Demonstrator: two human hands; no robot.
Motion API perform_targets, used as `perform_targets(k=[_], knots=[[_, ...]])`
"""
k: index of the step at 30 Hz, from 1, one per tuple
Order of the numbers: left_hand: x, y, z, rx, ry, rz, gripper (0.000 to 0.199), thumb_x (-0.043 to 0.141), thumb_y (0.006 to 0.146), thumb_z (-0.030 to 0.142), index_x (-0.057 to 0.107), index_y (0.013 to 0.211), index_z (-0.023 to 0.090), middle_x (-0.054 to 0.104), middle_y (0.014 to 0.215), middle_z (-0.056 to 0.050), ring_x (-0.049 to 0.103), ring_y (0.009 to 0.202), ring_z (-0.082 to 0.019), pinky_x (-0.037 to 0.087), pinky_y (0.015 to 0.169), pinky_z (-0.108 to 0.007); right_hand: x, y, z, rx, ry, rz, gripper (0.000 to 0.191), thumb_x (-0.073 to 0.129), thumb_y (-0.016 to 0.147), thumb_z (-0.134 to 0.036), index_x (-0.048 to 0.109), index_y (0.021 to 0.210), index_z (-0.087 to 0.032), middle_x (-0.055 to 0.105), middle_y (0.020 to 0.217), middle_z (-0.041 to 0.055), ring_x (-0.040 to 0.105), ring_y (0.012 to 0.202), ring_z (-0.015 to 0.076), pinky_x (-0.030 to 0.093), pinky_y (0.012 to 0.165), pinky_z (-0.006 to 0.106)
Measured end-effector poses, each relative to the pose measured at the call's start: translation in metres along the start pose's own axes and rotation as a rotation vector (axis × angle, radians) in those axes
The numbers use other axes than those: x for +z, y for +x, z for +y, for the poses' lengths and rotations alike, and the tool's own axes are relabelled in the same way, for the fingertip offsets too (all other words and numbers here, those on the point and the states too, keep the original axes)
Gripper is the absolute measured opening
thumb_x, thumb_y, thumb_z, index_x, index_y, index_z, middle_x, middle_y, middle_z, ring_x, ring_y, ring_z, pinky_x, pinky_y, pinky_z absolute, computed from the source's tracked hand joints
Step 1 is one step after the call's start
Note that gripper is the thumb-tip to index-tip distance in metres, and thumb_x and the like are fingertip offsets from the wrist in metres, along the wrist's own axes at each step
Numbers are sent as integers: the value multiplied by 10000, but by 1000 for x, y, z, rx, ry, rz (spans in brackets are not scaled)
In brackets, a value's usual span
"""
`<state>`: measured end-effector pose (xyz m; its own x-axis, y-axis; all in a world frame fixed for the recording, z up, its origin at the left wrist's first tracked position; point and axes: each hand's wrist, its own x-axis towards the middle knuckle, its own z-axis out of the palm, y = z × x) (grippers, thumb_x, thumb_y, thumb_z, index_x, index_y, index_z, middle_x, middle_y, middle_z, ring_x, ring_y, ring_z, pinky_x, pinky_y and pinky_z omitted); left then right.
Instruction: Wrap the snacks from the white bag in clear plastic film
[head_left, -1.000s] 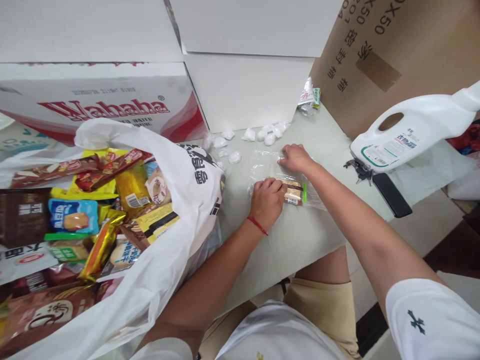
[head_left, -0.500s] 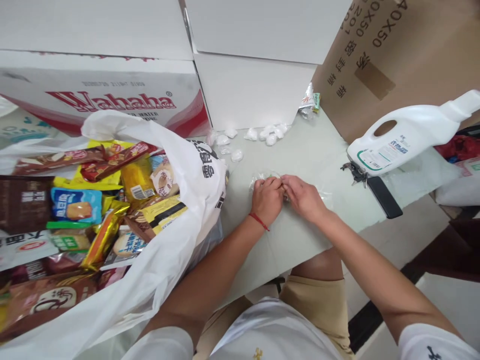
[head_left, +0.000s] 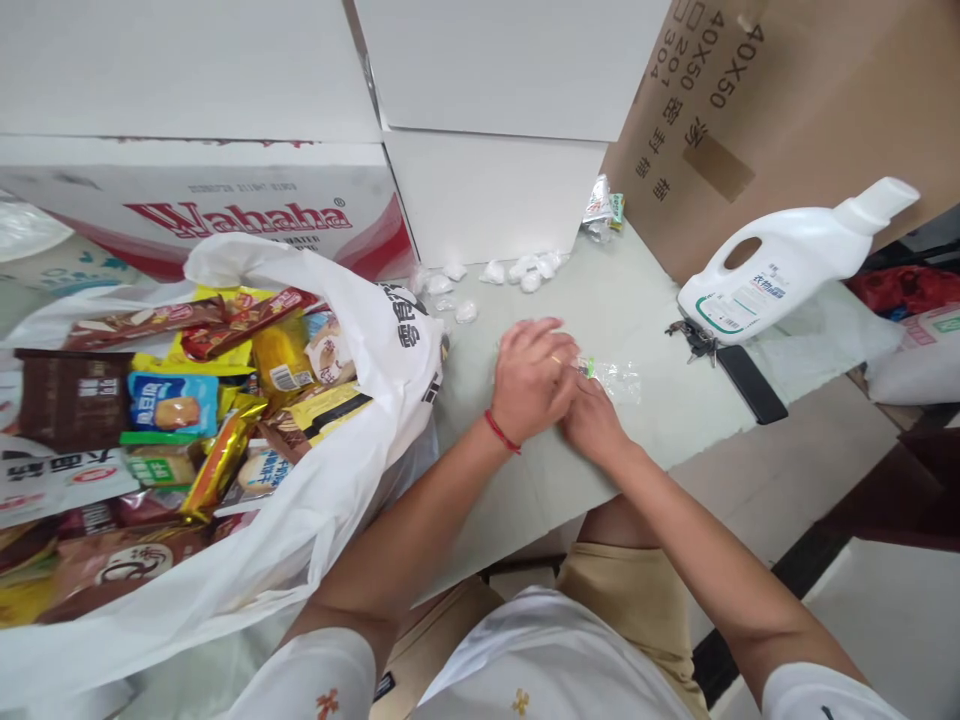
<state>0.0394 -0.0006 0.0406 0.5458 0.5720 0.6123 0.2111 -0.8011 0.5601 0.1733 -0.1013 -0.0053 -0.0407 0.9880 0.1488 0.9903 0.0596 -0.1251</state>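
Observation:
My left hand (head_left: pixel 534 378), with a red cord at the wrist, is raised over the table with its fingers curled in towards the right hand. The fingers are slightly smeared, and whatever lies in them is hidden. Low on the table, my right hand (head_left: pixel 596 420) has its fingers closed on a clear plastic wrapper (head_left: pixel 619 380) that spreads out to the right. A bit of green print shows at its fingertips. Behind the hands lie several small crumpled white bundles (head_left: pixel 534 268), some by the white box.
To the left, a white plastic bag (head_left: pixel 409 400) bulges with packaged snacks (head_left: pixel 174 402). A Wahaha carton (head_left: pixel 247 215), white boxes (head_left: pixel 487 195) and a brown carton (head_left: pixel 750 120) stand behind. On the right are a white detergent bottle (head_left: pixel 780 265), keys (head_left: pixel 697 340) and a black phone (head_left: pixel 752 384).
My left hand has lifted and turned over beside the right, its fingers now curled. My right hand has shifted slightly nearer to me, and more of the clear wrapper shows.

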Motion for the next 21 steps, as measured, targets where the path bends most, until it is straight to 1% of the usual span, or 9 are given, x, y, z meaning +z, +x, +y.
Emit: perform_targets(k=[3, 7, 9, 11, 13, 15, 16, 18, 21], knots=[[22, -8, 0, -64, 50, -214, 341, 440, 1010, 262, 706, 1220, 226, 709, 1338, -66, 519, 1402, -276, 235, 1240, -556, -5, -1, -2, 5, -8, -44, 381, 402, 1022, -177, 689, 1270, -161, 710, 1222, 170, 560, 1171, 340, 442, 905, 468], [40, -21, -23, -172, 134, -341, 431, 350, 1066, 352, 606, 1404, 272, 586, 1511, -70, 473, 1452, -298, 181, 1225, -677, -15, -25, 1, 12, -52, -33, 390, 416, 1029, -207, 637, 1350, -204, 589, 1481, 148, 583, 1128, 323, 448, 877, 474], [40, -24, -29, -155, 177, -368, 453, 351, 1069, 375, 542, 1472, 296, 526, 1566, -64, 429, 1486, -295, 138, 1231, -700, -18, -45, 10, 73, 7, 8, 341, 435, 1022, -229, 685, 1253, -227, 521, 1561, 113, 613, 1080, 306, 470, 873, 477], [39, -26, -30, -146, 218, -387, 468, 369, 1064, 388, 503, 1506, 308, 482, 1600, -56, 389, 1512, -284, 112, 1242, -698, -19, -65, 29, 196, 158, 91, 297, 453, 1012, -275, 730, 1108, -225, 629, 1452, 107, 649, 1033, 283, 500, 889, 463], [38, -26, -27, -143, 247, -408, 473, 364, 1067, 392, 485, 1518, 316, 450, 1621, -42, 358, 1530, -264, 97, 1250, -691, -22, -75, 55, 424, 331, 219, 307, 472, 992, -342, 746, 1039, -212, 764, 1180, 109, 681, 947, 261, 532, 877, 431], [37, -25, -26, -149, 264, -425, 476, 348, 1072, 395, 474, 1525, 323, 431, 1632, -30, 343, 1537, -253, 100, 1249, -696, -27, -71, 87, 668, 423, 355, 333, 501, 950, -389, 755, 1034, -192, 783, 996, 100, 687, 861, 248, 551, 850, 413], [37, -25, -26, -153, 268, -435, 478, 346, 1072, 396, 467, 1529, 324, 424, 1636, -27, 338, 1540, -252, 107, 1246, -700, -32, -64, 103, 734, 433, 400, 338, 526, 920, -388, 757, 1060, -185, 778, 1007, 105, 684, 862, 249, 554, 851, 417], [36, -24, -27, -157, 274, -454, 486, 346, 1072, 400, 452, 1540, 326, 413, 1642, -25, 334, 1542, -255, 125, 1240, -707, -41, -43, 133, 698, 443, 426, 406, 596, 839, -340, 735, 1191, -193, 738, 1199, 124, 664, 1025, 275, 545, 916, 444], [35, -23, -30, -155, 274, -480, 491, 345, 1071, 412, 445, 1545, 333, 408, 1645, -25, 335, 1543, -263, 157, 1231, -710, -55, -4, 161, 448, 569, 229, 679, 707, 743, -283, 617, 1416, -283, 610, 1454, 87, 510, 1354, 287, 445, 1102, 492]])
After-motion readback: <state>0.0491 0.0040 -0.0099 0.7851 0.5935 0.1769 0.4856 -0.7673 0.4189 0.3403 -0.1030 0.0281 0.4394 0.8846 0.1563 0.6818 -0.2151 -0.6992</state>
